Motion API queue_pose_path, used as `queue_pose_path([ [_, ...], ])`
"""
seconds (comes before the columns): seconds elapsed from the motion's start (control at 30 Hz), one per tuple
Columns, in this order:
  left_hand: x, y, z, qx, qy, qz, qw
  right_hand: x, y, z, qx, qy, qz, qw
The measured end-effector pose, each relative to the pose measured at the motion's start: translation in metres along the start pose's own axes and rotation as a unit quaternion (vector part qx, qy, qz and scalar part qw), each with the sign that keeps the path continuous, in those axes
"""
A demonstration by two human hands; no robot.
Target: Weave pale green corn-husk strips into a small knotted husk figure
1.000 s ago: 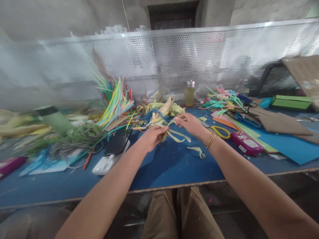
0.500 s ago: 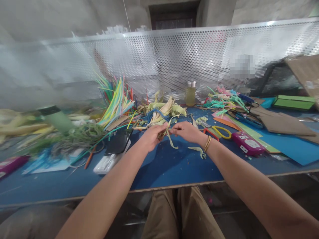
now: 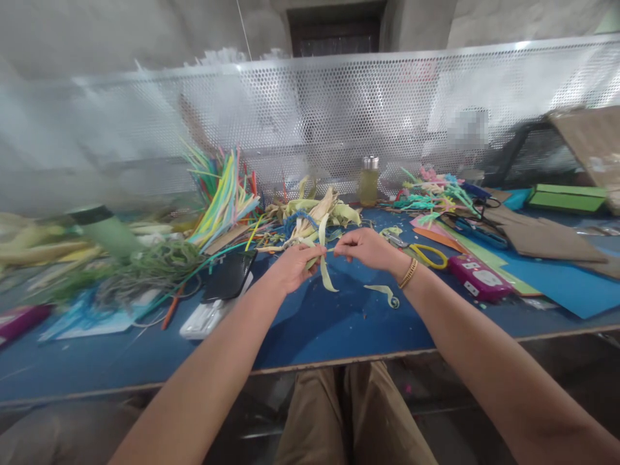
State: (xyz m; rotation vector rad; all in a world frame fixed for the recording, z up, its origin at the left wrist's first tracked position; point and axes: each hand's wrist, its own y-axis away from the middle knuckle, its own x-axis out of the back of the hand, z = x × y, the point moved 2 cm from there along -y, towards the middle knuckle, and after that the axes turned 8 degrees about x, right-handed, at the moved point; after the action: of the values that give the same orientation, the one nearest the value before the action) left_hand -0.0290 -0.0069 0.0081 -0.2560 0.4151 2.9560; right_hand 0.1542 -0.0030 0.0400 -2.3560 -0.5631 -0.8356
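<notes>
My left hand is closed on a small bundle of pale green husk strips just above the blue tabletop. One strip hangs down from the bundle and curls. My right hand, with a gold bangle at the wrist, pinches a thin strip end beside the left hand's fingers. Behind both hands lies a heap of dried corn husks. A short curled strip lies loose on the table under my right wrist.
Yellow-handled scissors, a pink box and paper sheets lie to the right. A black phone, a white case, coloured strips and green twine are at the left. A small jar stands before the perforated metal screen.
My right hand came in from a spread position to meet the left, then drew a little back to the right, pulling a thin strip. The hanging strips are now fewer and shorter.
</notes>
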Motion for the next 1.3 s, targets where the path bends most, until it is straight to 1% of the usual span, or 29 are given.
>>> queue_pose_path([
  [0.13, 0.002, 0.0, 0.001, 0.005, -0.007, -0.006, 1.0, 0.001, 0.0, 0.001, 0.0, -0.007, -0.015, 1.0],
  [0.27, 0.004, 0.002, 0.004, 0.005, -0.014, -0.009, 1.0, 0.002, -0.001, 0.004, -0.003, -0.014, -0.012, 1.0],
  [0.5, 0.005, 0.002, 0.004, -0.012, 0.001, 0.017, 1.0, -0.004, -0.001, 0.009, -0.008, 0.02, -0.004, 1.0],
  [0.6, 0.005, 0.001, 0.005, -0.015, 0.027, 0.004, 1.0, -0.006, -0.001, 0.01, -0.013, 0.026, 0.009, 1.0],
  [0.73, 0.006, 0.002, 0.007, 0.007, 0.054, -0.014, 0.998, -0.005, -0.002, 0.014, -0.02, 0.048, 0.018, 0.998],
  [0.87, 0.006, 0.003, 0.006, 0.008, 0.043, -0.026, 0.999, -0.008, -0.002, 0.014, -0.001, 0.056, 0.013, 0.998],
  [1.0, 0.005, 0.003, 0.004, -0.004, 0.009, -0.034, 0.999, -0.012, -0.002, 0.009, 0.031, 0.005, 0.04, 0.999],
  [1.1, 0.005, 0.002, 0.003, -0.003, -0.005, -0.034, 0.999, -0.014, -0.001, 0.006, 0.042, -0.008, 0.054, 0.998],
  [1.3, 0.003, 0.001, 0.001, -0.004, -0.015, -0.022, 1.0, -0.015, -0.002, 0.006, 0.055, -0.003, 0.042, 0.998],
])
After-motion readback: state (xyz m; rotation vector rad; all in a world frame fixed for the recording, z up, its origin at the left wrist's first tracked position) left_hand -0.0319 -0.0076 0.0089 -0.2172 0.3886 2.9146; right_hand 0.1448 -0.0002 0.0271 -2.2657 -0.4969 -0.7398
